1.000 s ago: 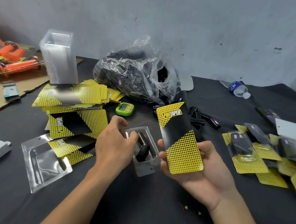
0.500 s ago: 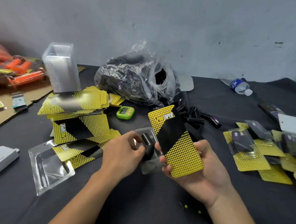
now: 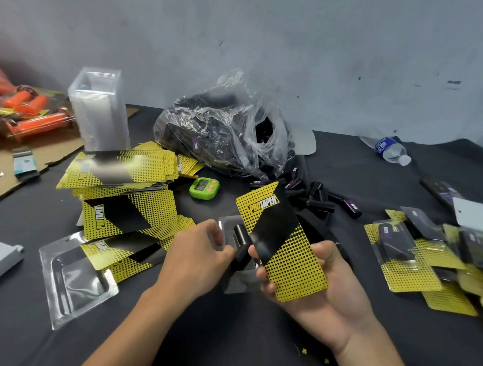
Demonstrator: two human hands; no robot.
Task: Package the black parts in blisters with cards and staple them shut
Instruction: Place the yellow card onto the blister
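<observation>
Two bare hands are working above the middle of a dark tabletop (image 3: 223,338), towards its near edge. The left hand (image 3: 201,257) is curling its fingers and pinching the left rim of one clear blister (image 3: 237,282). One black part (image 3: 241,244) is sitting in the blister's pocket, its long axis pointing away from the person. The right hand (image 3: 324,291) is gripping one yellow-and-black card (image 3: 284,248), with its fingertips (image 3: 263,273) wrapping the card's left edge and touching the blister.

The card is lying just right of the blister and overlapping its right rim. The card's long axis is tilting from far-left to near-right, nearly in line with the blister's. Closing the pack is likely calling for the right hand, the nearer one, to bring the card leftward over the pocket.

One leaning card stack (image 3: 121,171) and one tower of nested blisters (image 3: 99,113) are standing towards the far left corner. One more flat blister (image 3: 76,282), with a card partly inside, is lying near the left edge. One clear bag (image 3: 223,136) of parts is slumping at the far edge, with about a dozen loose black parts (image 3: 322,200) spilling beside it. Finished packs (image 3: 395,250) are piling at the right edge, too overlapped to count.
</observation>
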